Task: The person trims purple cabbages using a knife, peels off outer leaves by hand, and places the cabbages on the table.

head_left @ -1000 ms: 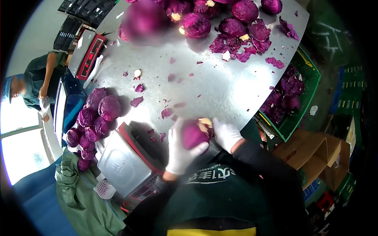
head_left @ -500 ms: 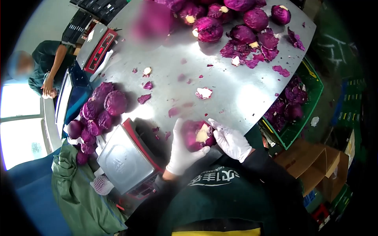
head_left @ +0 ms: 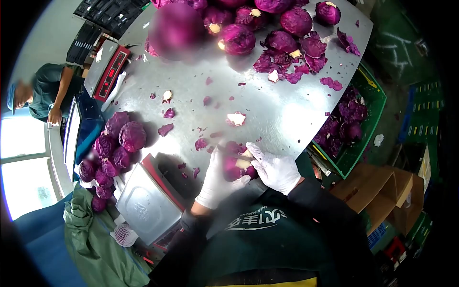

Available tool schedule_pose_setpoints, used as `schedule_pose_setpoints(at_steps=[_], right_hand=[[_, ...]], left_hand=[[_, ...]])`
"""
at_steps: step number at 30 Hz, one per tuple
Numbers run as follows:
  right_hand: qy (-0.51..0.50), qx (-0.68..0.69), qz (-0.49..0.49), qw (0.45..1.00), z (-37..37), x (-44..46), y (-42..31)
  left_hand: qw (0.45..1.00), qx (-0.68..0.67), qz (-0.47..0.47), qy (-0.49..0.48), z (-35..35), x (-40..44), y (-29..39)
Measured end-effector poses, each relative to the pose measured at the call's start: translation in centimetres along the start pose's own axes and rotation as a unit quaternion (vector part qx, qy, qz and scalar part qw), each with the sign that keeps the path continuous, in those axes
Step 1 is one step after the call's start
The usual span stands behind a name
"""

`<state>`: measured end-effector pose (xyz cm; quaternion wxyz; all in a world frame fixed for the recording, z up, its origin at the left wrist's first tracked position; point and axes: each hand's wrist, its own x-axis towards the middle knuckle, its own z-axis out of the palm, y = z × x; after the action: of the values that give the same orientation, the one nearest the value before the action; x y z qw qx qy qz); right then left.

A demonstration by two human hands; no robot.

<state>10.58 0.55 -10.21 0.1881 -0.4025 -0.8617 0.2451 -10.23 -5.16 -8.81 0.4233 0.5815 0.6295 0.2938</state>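
In white gloves, both hands meet at a red cabbage (head_left: 234,167) over the near edge of the steel table (head_left: 267,105). My left hand (head_left: 214,179) wraps round the cabbage's left side. My right hand (head_left: 277,171) is closed on a thin blade-like tool, a knife by its look (head_left: 235,154), which lies across the cabbage by its pale stem. The knife's handle is hidden in the fingers. A pale cut piece (head_left: 236,119) lies on the table just beyond the cabbage, with purple leaf scraps (head_left: 201,144) around it.
Many cabbages (head_left: 239,39) sit at the far side, others (head_left: 132,136) at the left. Two scales (head_left: 149,203) (head_left: 111,69) stand on the left. A green crate (head_left: 377,107) with cabbages and cardboard boxes (head_left: 377,186) are at the right. A co-worker (head_left: 50,91) is far left.
The pale piece came into view on the table. My right hand, lower and flatter half a second ago, has moved up against the cabbage, and the blade now shows across it.
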Motion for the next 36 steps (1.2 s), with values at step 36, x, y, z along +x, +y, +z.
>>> schedule_pose_setpoints(at_steps=[36], right_hand=[[0.076, 0.329, 0.267, 0.903, 2.3, -2.2, 0.4]], left_hand=[[0.979, -0.049, -0.012, 0.197, 4.9, -3.6, 0.1]])
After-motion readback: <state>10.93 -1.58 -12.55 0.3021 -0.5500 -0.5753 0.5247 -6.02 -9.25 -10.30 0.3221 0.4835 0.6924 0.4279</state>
